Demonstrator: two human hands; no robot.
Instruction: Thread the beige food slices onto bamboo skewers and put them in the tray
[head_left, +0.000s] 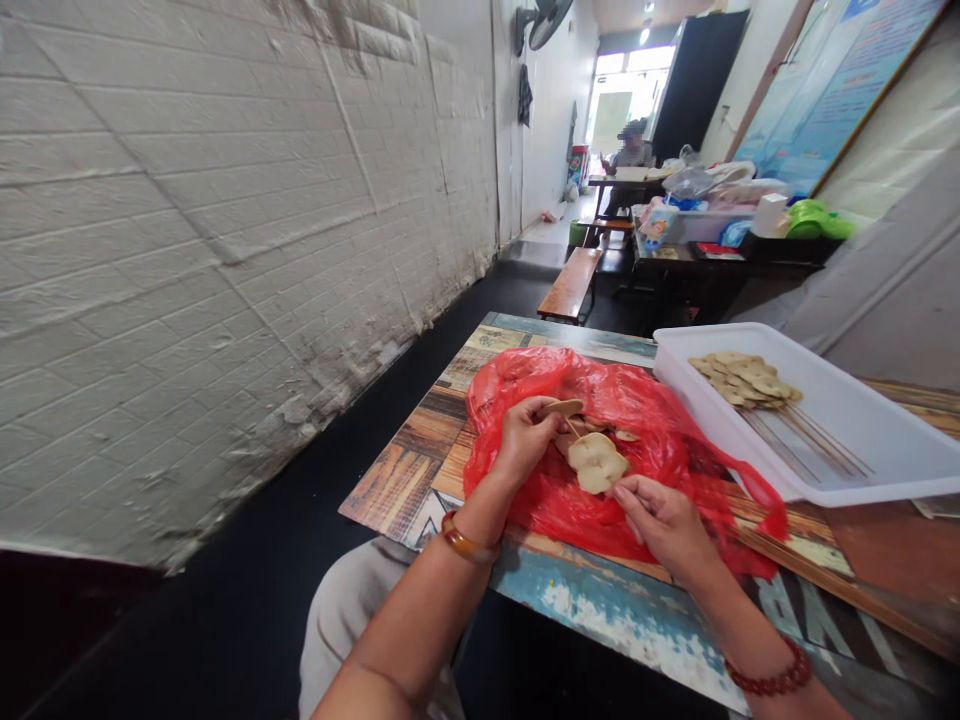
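Over the open red plastic bag (517, 505), my left hand (527, 437) is closed in a pinch on a flat tan slice (564, 407) seen nearly edge-on. A short length of thin stick (572, 428) shows beside these fingers, close to a flower-shaped tan slice (598, 462); whether the stick pierces it I cannot tell. My right hand (660, 520) pinches that flower-shaped slice by its lower right edge, between thumb and fingers. More tan pieces (626, 436) lie in the bag behind, partly hidden by my hands and the slice.
To the right stands a white plastic tray (847, 440) holding a pile of skewered tan slices (746, 380). Long thin sticks (810, 570) lie along the patterned table (420, 450). Beyond are a wooden bench (571, 283), a cluttered table (675, 255) and a seated person (634, 150).
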